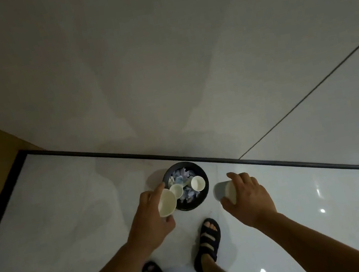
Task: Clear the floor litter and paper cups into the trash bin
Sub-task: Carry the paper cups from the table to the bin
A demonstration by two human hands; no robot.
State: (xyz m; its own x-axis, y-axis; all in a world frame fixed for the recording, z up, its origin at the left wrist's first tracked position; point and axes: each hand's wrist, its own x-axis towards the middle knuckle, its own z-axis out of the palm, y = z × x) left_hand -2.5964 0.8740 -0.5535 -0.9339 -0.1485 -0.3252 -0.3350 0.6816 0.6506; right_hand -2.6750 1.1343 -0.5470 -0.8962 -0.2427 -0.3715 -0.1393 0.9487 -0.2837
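Pale glossy floor (67,215) fills the lower frame. At centre, against the wall's dark base strip (105,155), stands the black trash bin (206,186), holding crumpled litter (180,176) and two paper cups (198,183). Your left hand (149,215), nearer, grips a third cup (166,202) over the bin's left rim. Your right hand (248,193) clasps a fourth cup (225,192), lying sideways, just right of the bin.

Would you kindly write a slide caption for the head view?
Left hand and right hand each grip a cup at the bin, which holds two cups and litter.
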